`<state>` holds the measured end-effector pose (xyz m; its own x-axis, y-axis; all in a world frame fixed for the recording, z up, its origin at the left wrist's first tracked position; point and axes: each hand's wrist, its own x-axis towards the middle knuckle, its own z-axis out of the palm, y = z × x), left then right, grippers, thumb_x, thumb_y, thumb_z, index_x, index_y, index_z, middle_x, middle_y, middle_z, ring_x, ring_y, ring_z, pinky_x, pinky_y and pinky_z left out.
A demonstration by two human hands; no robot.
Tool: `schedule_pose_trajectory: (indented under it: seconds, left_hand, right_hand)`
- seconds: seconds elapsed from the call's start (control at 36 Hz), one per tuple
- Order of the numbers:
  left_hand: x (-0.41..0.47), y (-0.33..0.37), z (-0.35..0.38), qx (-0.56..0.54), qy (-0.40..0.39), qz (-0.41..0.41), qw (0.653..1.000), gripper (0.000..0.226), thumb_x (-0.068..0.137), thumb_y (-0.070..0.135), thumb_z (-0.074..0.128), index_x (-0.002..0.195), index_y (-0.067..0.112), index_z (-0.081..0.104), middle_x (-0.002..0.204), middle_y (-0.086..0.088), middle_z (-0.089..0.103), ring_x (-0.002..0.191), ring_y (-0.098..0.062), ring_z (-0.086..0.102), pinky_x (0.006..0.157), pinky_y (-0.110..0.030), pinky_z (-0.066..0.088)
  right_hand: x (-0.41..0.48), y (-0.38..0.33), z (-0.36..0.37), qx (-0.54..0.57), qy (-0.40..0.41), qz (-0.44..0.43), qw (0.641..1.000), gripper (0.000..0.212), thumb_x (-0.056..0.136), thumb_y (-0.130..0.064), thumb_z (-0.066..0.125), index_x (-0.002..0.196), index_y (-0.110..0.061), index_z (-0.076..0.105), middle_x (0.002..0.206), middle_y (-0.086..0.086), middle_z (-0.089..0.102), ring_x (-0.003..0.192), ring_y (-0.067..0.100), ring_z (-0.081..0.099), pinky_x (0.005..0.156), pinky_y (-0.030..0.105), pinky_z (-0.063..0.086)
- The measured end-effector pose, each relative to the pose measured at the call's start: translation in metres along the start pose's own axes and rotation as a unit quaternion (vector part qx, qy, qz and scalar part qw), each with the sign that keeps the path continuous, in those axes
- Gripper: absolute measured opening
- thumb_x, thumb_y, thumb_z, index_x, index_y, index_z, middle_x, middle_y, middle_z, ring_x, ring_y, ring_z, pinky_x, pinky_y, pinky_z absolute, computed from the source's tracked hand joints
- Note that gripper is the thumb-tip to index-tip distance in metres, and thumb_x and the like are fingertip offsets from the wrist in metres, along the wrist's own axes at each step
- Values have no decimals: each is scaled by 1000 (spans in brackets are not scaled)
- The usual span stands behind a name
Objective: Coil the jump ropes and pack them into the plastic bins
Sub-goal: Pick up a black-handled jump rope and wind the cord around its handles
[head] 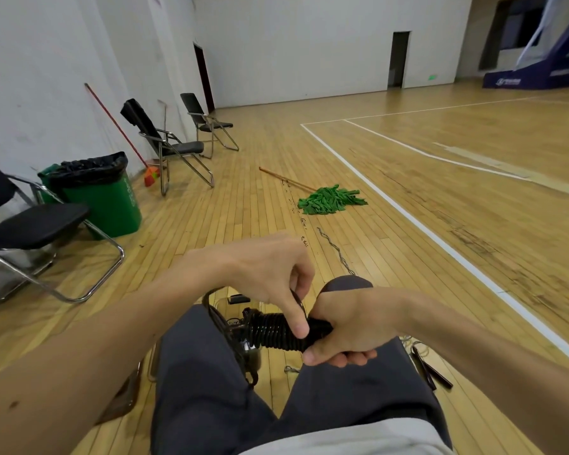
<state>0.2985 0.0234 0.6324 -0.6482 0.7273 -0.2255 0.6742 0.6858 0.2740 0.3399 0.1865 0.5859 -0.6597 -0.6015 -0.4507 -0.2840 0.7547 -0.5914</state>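
Over gym floorboards your right hand clamps the jump rope coil, likely light and springy, while your left hand pinches its top loop.

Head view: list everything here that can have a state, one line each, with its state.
jump rope: wound into a tight coil, held in both hands
right hand: grips the coil's end
left hand: pinches a strand at the coil
green trash can: upright, open-topped, bag-lined
mop: lying on the floor
broom: leaning on the wall
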Motion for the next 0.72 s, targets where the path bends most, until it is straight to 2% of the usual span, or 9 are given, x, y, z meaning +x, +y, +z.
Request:
schedule_pose_trajectory:
  seconds: [0.08, 0.17, 0.25, 0.36, 0.44, 0.53, 0.58, 0.64, 0.72]
  left_hand:
    - [-1, -7, 2, -100, -27, -4, 995, 35, 65, 37, 92, 76, 14, 68, 62, 1, 62, 52, -12, 56, 50, -20, 44]
    - [-2, -12, 7, -170, -46, 14, 984, 26, 70, 26, 90, 74, 13, 67, 59, 3, 60, 53, -14, 54, 49, -19, 43]
    - [-1, -18, 13, -215, -63, 33, 974, 23, 72, 23, 90, 74, 13, 69, 62, 1, 63, 58, -19, 56, 54, -26, 44]
    - [-4, -23, 20, -277, -65, 70, 956, 36, 60, 49, 87, 71, 22, 67, 64, 5, 64, 59, -16, 56, 58, -21, 45]
    - [-3, -29, 27, -345, -42, 92, 933, 40, 67, 71, 73, 68, 33, 64, 61, 13, 55, 56, -8, 47, 57, -16, 39]
    - [2, -37, 34, -391, -20, 86, 916, 38, 80, 74, 60, 72, 38, 66, 61, 9, 58, 52, -4, 52, 53, -19, 42]
    - [2, -47, 41, -466, -1, 79, 881, 45, 84, 66, 62, 80, 22, 65, 71, 3, 59, 59, -13, 53, 53, -22, 43]
    - [1, -55, 46, -521, 15, 70, 851, 43, 89, 57, 64, 88, 14, 65, 78, -15, 46, 64, -21, 43, 56, -27, 40]
    - [0, -51, 47, -487, 48, 30, 871, 40, 106, 33, 43, 117, -1, 61, 77, -16, 46, 57, -14, 37, 50, -21, 36]
  right_hand:
    - [-3, -2, 2, -1, 3, -23, 1000, 34, 98, -31, 66, 68, -17, 56, 50, -12, 54, 44, 4, 48, 48, 19, 42]
    - [-3, -2, 5, -9, 8, -37, 999, 33, 94, -35, 71, 70, -18, 56, 59, -7, 56, 48, 8, 48, 52, 24, 43]
    - [-3, -3, 7, -12, 4, -63, 998, 32, 92, -34, 74, 69, -21, 55, 60, -7, 56, 50, 10, 49, 59, 34, 45]
    - [-6, -6, 7, 7, 6, -110, 994, 33, 90, -30, 76, 67, -23, 55, 57, -9, 56, 50, 11, 51, 61, 38, 47]
    - [-9, -7, 3, 65, 30, -152, 986, 25, 91, -23, 75, 76, -12, 60, 59, -7, 56, 52, 12, 51, 53, 27, 46]
    - [-9, -3, -1, 125, 75, -185, 972, 21, 92, -18, 73, 82, -3, 63, 62, -1, 57, 52, 11, 52, 48, 18, 43]
    - [-7, 0, -2, 167, 101, -205, 959, 19, 92, -17, 72, 80, -6, 64, 62, -1, 58, 52, 10, 53, 48, 17, 43]
    - [-3, 3, -3, 205, 129, -222, 945, 20, 93, -17, 71, 74, -15, 64, 62, -1, 58, 52, 10, 53, 48, 18, 43]
    - [1, 8, -5, 262, 171, -228, 922, 20, 94, -17, 69, 74, -17, 66, 61, -1, 58, 52, 10, 52, 48, 18, 43]
